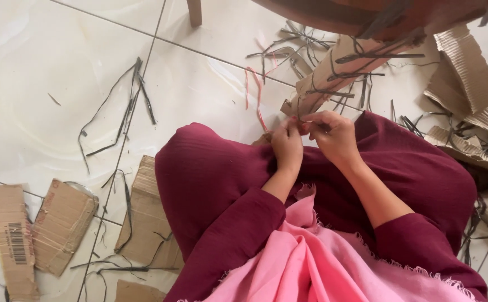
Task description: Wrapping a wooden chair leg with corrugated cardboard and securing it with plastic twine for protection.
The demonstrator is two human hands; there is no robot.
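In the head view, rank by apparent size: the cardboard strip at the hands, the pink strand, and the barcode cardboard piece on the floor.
1. Cardboard strip, reaching from the hands up under the chair.
2. Barcode cardboard piece, somewhat smaller, though it is cut off by the frame edge, so this order is unsure.
3. Pink strand, clearly the thinnest.

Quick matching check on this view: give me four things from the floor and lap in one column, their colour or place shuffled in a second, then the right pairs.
Things:
1. Fringed cloth
2. Cardboard piece with a barcode
3. Thin strand
4. Left hand and right hand

Descriptions:
A. Far left on the tiled floor
B. Pinched together above the lap
C. Pink, across the lap
D. Reddish-pink, lying on the floor beyond the hands

Pairs: 1-C, 2-A, 3-D, 4-B
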